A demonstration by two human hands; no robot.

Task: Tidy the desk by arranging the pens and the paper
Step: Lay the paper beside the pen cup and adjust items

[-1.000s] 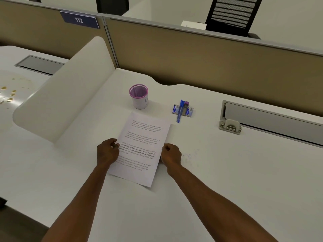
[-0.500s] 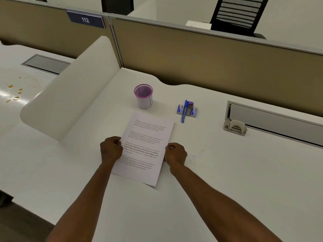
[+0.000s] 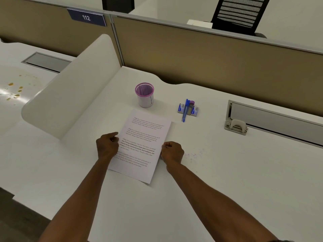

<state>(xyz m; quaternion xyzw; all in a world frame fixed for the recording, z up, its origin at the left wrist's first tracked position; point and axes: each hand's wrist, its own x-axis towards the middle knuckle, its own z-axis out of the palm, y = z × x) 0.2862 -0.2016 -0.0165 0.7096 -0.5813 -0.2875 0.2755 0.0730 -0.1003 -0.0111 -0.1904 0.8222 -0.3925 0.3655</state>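
A printed sheet of paper (image 3: 142,137) lies flat on the white desk (image 3: 218,180), slightly rotated. My left hand (image 3: 107,146) grips its left edge and my right hand (image 3: 172,152) grips its right edge, both with fingers curled. Behind the sheet stands a purple-rimmed pen cup (image 3: 144,94). To its right a blue pen (image 3: 185,110) and a shorter purple-capped pen (image 3: 191,107) lie across two small blue-and-white packets (image 3: 195,111).
A curved white divider (image 3: 70,95) rises on the left, with a stained neighbouring desk (image 3: 14,91) beyond it. A tan partition (image 3: 209,58) closes the back. A grey cable tray with a latch (image 3: 236,126) sits at the right.
The paper and both hands stay in the same grip on the sheet's edges. My head has shifted slightly, so the scene slides a little right in view.
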